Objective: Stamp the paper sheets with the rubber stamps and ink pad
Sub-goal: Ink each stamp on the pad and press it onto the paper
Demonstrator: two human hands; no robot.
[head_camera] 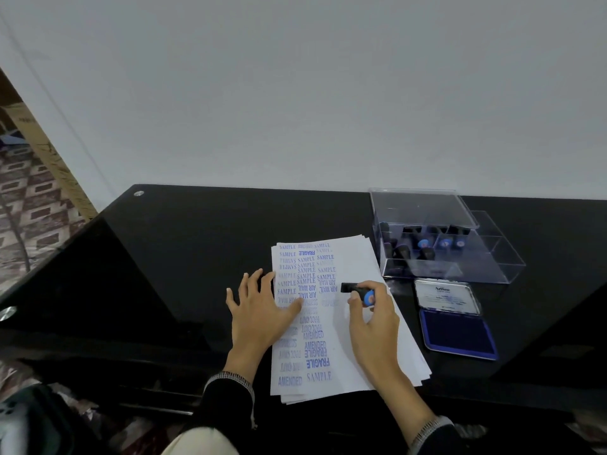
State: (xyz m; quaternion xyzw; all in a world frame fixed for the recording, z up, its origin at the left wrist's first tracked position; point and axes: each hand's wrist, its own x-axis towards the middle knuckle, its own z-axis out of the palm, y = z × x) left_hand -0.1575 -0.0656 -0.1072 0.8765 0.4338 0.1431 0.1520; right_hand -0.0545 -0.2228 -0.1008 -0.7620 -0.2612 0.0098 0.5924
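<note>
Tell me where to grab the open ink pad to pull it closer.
Grip the ink pad by its blue tray's long side edges, coming from above at the near end. It lies flat with the lid hinged open at the far end, so avoid the inked face.

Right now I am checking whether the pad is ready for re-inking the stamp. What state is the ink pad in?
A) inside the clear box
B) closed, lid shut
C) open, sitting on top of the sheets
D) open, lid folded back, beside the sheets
D: the ink pad lies open on the black table, its lid folded back, right of the paper sheets.
</note>
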